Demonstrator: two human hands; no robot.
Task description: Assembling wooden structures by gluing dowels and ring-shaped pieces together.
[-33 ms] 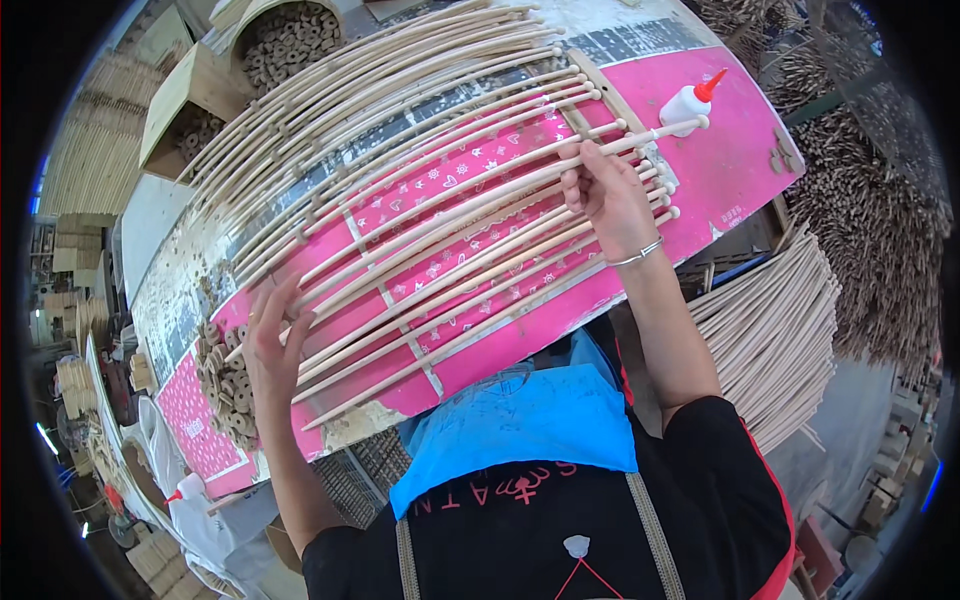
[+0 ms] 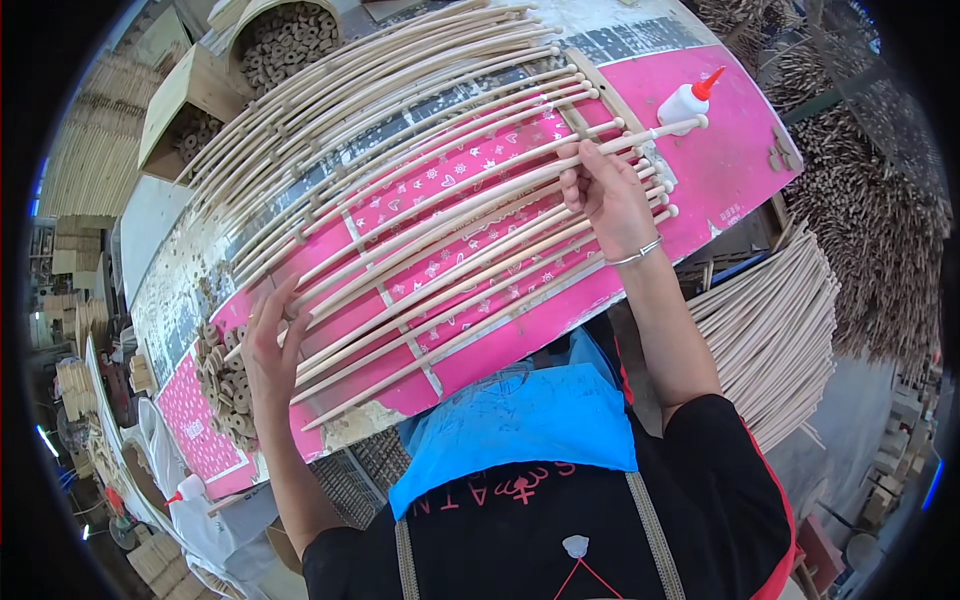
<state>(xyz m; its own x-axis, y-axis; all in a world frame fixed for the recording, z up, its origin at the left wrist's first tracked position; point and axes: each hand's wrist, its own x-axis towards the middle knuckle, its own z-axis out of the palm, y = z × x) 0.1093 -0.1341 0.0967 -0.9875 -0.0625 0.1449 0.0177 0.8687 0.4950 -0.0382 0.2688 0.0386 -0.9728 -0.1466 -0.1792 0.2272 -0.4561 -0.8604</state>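
Note:
My right hand (image 2: 607, 195) pinches a long pale wooden rod (image 2: 510, 187) near its rounded knob, which sticks out to the right. Around the left part of what appears to be the same rod, my left hand (image 2: 268, 350) curls with thumb and fingers on either side; the exact contact is partly hidden. Similar knobbed rods (image 2: 465, 280) lie side by side beneath and beyond my hands, across the pink patterned tabletop (image 2: 700, 180). Close to my left hand is a heap of small wooden rings (image 2: 228, 385).
A white glue bottle (image 2: 684, 106) with a red tip stands beyond the held rod's knob. A wooden stop strip (image 2: 605, 88) lies by the knobs. More rings fill a round container (image 2: 240, 50) at far left. Bundles of rods (image 2: 775, 335) lie right of the table.

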